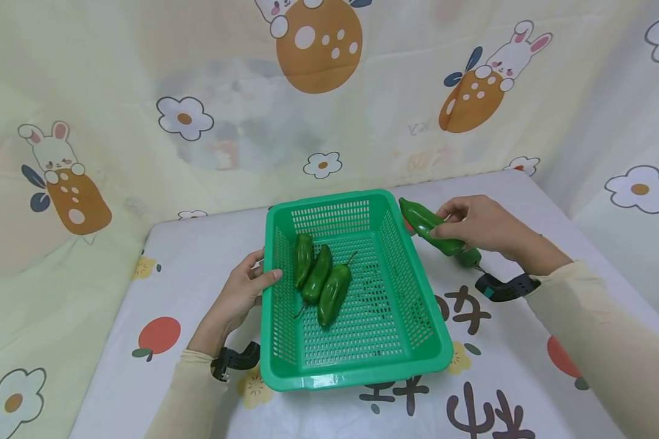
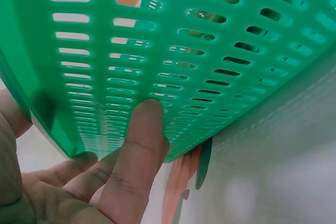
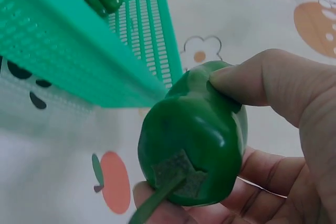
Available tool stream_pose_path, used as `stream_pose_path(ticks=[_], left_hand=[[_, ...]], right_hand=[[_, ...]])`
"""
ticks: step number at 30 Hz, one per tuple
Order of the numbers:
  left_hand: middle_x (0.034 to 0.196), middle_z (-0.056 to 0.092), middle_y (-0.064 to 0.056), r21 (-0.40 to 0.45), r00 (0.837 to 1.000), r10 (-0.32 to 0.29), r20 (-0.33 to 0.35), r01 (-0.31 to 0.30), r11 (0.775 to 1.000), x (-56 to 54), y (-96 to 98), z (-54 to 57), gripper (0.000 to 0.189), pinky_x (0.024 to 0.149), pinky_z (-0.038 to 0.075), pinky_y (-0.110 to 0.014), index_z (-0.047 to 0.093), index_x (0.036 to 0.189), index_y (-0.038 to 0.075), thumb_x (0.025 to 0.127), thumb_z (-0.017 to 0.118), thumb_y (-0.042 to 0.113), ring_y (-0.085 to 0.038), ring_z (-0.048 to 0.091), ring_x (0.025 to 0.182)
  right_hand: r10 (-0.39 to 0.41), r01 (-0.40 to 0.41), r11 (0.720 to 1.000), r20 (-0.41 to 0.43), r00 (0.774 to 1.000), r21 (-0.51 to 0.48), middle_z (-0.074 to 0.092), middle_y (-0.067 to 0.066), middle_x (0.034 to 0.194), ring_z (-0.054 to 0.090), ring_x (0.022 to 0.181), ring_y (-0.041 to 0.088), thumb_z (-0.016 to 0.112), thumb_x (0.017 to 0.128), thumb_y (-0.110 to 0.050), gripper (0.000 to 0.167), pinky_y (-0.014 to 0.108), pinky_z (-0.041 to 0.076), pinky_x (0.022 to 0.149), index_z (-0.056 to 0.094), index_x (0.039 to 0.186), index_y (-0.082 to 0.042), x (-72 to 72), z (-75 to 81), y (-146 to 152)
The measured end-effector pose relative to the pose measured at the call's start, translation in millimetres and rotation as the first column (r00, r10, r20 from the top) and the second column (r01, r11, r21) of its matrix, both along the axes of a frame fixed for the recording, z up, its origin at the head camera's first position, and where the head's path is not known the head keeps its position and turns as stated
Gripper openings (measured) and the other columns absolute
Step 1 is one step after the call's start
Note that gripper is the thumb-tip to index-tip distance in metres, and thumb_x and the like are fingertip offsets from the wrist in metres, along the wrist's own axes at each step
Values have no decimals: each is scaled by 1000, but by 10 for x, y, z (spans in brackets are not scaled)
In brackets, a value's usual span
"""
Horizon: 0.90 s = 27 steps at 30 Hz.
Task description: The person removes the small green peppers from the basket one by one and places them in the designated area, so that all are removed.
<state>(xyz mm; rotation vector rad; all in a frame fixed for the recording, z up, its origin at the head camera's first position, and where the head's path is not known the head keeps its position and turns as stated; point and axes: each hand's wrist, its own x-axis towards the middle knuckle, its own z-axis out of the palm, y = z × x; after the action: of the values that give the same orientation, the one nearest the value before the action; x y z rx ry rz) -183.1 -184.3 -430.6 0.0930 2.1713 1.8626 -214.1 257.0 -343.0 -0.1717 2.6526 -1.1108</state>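
Note:
A green plastic basket (image 1: 357,379) stands on the table, with several green peppers (image 1: 334,296) lying at its left inside. My left hand (image 1: 243,291) holds the basket's left side, thumb over the rim; in the left wrist view its fingers (image 2: 137,156) lie against the slotted outer wall. Just outside the right rim, my right hand (image 1: 480,225) grips a glossy green pepper (image 1: 425,222) between thumb and fingers, its pointed tip towards the basket. A darker stemmed end (image 1: 469,258) shows below it; I cannot tell whether that is a second pepper. The right wrist view shows the stem close up.
The table wears a pale cloth (image 1: 198,390) printed with fruit, flowers and dark characters. A patterned curtain (image 1: 241,177) hangs behind and at both sides. Black camera straps circle both wrists.

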Motion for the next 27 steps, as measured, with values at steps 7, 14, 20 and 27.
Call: stream_pose_path(ticks=[7, 14, 20, 27], left_hand=[[140, 59, -29, 4, 1000, 3, 2, -3, 1000, 4, -1, -3, 65, 78, 66, -43, 34, 160, 10, 104, 65, 18, -30, 75, 100], [140, 59, -29, 6, 1000, 7, 7, -7, 1000, 3, 0, -4, 64, 79, 66, -43, 34, 160, 10, 104, 65, 18, -29, 75, 101], [140, 59, -29, 4, 1000, 6, 2, -6, 1000, 0, 0, -6, 64, 78, 66, -43, 34, 160, 10, 104, 65, 18, -28, 76, 99], [140, 59, -29, 7, 1000, 4, 5, -4, 1000, -4, -2, -10, 64, 79, 66, -43, 35, 159, 10, 104, 65, 18, -28, 76, 99]], right_hand=[[-54, 54, 998, 12, 998, 9, 63, 14, 105, 67, 86, 24, 74, 96, -32, 46, 37, 63, 72, 61, 126, 0, -19, -59, 175], [-98, 97, 995, 28, 995, 15, 61, 19, 117, 67, 93, 25, 72, 98, -34, 52, 37, 64, 75, 57, 131, 3, -34, -128, 321], [-126, 126, 992, 36, 991, 15, 58, 24, 123, 67, 96, 28, 71, 99, -38, 56, 39, 65, 77, 55, 132, 4, -58, -197, 424], [-165, 164, 986, 40, 985, 33, 56, 26, 125, 67, 96, 30, 69, 100, -39, 58, 42, 66, 79, 53, 133, 6, -80, -294, 514]])
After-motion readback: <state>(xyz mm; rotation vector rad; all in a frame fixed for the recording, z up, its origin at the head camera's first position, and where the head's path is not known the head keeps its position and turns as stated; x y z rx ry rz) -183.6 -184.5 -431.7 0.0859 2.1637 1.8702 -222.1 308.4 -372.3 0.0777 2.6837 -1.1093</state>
